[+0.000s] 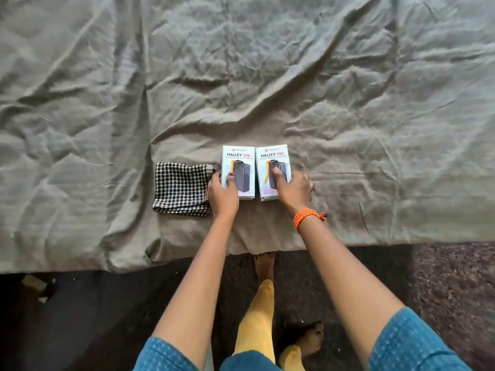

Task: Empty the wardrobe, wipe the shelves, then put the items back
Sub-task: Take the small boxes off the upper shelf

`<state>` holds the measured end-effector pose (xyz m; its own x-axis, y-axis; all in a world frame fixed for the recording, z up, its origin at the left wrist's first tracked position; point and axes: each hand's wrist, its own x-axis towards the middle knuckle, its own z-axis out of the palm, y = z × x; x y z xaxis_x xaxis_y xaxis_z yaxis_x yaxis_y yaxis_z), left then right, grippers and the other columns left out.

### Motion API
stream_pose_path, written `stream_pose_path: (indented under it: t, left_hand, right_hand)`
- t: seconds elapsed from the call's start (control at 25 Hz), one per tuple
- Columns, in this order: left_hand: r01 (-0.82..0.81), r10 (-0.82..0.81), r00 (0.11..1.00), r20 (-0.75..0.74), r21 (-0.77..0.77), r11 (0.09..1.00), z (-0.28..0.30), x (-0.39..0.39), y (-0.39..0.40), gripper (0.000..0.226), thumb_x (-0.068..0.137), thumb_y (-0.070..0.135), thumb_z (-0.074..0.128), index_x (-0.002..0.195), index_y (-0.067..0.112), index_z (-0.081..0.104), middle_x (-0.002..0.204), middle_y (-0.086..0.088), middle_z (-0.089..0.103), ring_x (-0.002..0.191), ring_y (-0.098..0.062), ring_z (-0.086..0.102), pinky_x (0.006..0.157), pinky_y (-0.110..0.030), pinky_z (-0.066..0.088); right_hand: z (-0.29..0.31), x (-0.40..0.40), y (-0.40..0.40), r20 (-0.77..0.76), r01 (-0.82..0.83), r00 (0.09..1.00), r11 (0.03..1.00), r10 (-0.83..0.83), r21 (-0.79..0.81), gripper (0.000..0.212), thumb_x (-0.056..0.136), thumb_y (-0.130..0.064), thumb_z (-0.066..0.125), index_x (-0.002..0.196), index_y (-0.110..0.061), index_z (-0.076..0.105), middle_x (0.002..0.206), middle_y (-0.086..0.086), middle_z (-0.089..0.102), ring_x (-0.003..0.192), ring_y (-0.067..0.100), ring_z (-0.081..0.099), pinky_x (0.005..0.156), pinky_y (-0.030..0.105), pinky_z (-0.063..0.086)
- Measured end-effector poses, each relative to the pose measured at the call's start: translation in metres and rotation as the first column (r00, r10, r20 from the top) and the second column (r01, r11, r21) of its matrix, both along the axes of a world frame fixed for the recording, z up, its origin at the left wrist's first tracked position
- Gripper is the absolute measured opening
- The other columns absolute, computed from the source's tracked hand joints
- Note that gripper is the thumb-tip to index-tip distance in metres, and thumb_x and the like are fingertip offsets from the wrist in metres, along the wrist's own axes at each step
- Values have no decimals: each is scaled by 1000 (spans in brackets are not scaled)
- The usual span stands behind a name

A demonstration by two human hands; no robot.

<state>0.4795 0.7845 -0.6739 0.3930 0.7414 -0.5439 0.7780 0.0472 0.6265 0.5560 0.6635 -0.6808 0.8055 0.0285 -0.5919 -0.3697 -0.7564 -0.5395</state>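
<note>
bedsheet (267,76): grey-olive, plain
cloth (180,188): black-and-white houndstooth check
left box (237,171): white, black and red lettering, dark grey product picture with orange strap
right box (272,170): same print
wristband (308,216): orange braid
sleeves (412,344): blue, small pale pattern
trousers (257,317): yellow
floor (455,277): dark speckled

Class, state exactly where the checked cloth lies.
The checked cloth lies folded on the grey bedsheet, just left of the left box, beside the left hand.
</note>
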Motion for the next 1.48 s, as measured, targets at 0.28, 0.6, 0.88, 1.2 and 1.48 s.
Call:
stream_pose_path:
  t: [0.28, 0.6, 0.88, 1.2, 1.48]
  left_hand:
    - [141, -112, 980, -163, 179, 974, 0, 9, -14, 34, 100, 22, 42, 129, 5, 46, 121, -21, 59, 110, -37, 53, 81, -38, 38]
    - [407, -340, 913, -225, 454, 792, 21, 4, -40, 58, 95, 22, 44, 147, 5, 25, 153, -19, 26, 139, -34, 28, 111, -44, 24]
    - [688, -866, 499, 41, 588, 425, 53, -13, -204, 58, 83, 17, 36, 140, 3, 41, 146, -19, 38, 136, -34, 35, 111, -46, 29]
    - [801, -971, -82, 224, 595, 69, 111, -139, -454, 52, 74, -2, 40, 123, 3, 56, 130, -13, 54, 120, -27, 51, 101, -28, 39]
    - [756, -555, -645, 525, 545, -363, 231, -363, -664, 45, 70, -6, 46, 110, 4, 63, 122, -11, 58, 104, -15, 53, 84, -20, 44]
  right_hand:
    - [-10, -8, 9, 66, 42, 997, 998, -45, 44, 49, 94, -52, 48, 113, -7, 48, 123, 15, 52, 117, 35, 45, 95, 46, 38]
    - [17, -18, -33, 375, -31, 927, 1000, 27, 3, 62, 93, -52, 31, 137, -9, 42, 134, 14, 47, 123, 32, 41, 100, 48, 31]
    - [45, -83, -183, 614, 181, 785, 979, -84, -97, 47, 89, -31, 40, 127, -7, 53, 128, 14, 53, 115, 31, 49, 92, 46, 40]
    - [107, -292, -423, 657, 713, 578, 691, -484, -118, 35, 85, -20, 46, 116, -13, 59, 126, 7, 54, 115, 27, 51, 90, 45, 40]
    - [227, -538, -547, 815, 980, 186, 47, -549, -192, 41, 77, -25, 40, 105, -7, 63, 111, 15, 61, 103, 38, 56, 84, 50, 45]
